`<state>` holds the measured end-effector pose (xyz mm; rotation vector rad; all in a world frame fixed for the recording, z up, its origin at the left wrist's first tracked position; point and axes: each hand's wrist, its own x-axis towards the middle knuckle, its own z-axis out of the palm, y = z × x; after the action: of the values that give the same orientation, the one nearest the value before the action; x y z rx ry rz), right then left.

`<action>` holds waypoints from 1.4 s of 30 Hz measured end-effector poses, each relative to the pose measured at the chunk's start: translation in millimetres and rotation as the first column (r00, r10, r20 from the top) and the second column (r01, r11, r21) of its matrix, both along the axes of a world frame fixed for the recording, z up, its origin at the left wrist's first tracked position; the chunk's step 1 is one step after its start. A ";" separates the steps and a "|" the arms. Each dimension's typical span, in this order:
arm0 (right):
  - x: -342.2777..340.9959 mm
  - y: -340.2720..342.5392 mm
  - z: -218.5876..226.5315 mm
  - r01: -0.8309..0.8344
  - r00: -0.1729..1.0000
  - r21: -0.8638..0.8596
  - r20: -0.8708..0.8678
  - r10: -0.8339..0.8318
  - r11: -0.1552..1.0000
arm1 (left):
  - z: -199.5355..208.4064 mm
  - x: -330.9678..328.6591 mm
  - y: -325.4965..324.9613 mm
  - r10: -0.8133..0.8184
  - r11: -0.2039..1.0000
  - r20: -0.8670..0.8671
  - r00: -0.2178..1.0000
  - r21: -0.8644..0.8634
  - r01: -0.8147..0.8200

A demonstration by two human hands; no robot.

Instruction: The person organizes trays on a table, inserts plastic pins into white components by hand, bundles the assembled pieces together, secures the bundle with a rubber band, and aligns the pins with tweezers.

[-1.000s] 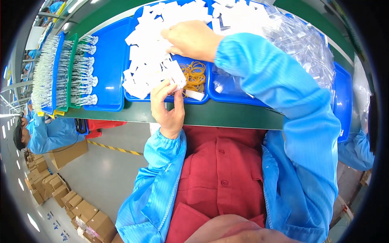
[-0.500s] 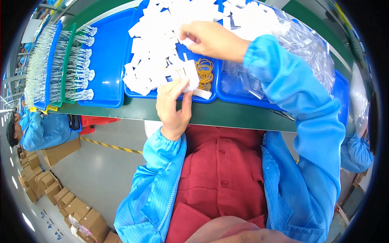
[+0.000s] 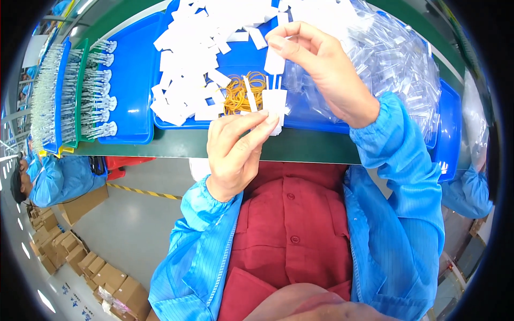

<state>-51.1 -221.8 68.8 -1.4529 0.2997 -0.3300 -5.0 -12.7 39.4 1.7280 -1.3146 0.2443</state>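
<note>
My left hand (image 3: 233, 152) is closed over the front edge of the tray, its thumb and fingers pinching a small white flat piece (image 3: 275, 100) with thin upright prongs. Just above it, my right hand (image 3: 337, 72) pinches a white rectangular piece (image 3: 274, 62) between thumb and fingers, its lower end close to the prongs. I cannot tell whether the two pieces touch. Behind them, yellow rubber bands (image 3: 235, 99) lie in a blue tray (image 3: 235, 59) with a heap of white pieces (image 3: 184, 59). A thin white strip (image 3: 249, 95) stands tilted among the bands.
To the right, clear plastic pieces (image 3: 396, 64) fill another tray. On the left are a blue tray (image 3: 128, 96) and racks of thin-stemmed pale parts (image 3: 48, 101). The green bench edge (image 3: 182, 143) runs in front. A co-worker's blue sleeve (image 3: 69, 176) shows far left, above cardboard boxes (image 3: 110, 275).
My right hand has drawn back from the white heap, moving right with a white piece. My left hand has shifted slightly right, bringing its piece near the right hand's.
</note>
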 end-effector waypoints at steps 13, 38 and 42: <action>-9.5 -5.4 -8.9 -0.028 0.980 -0.269 0.183 0.080 0.963 | 0.4 -7.5 -2.8 0.001 1.000 -0.014 1.000 0.028 0.000; -12.3 25.2 23.0 0.184 0.904 -0.754 0.382 0.193 0.631 | -0.7 6.5 -4.4 0.166 0.965 -0.040 0.985 -0.201 -0.170; -22.5 33.5 19.1 0.151 0.918 -0.678 0.366 0.152 0.720 | -0.5 5.0 -0.6 0.149 0.970 0.018 0.989 -0.199 -0.142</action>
<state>-73.6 -188.4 87.9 -2.0818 -0.1986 -0.7941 0.0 -13.3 38.9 1.6581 -1.1465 0.4733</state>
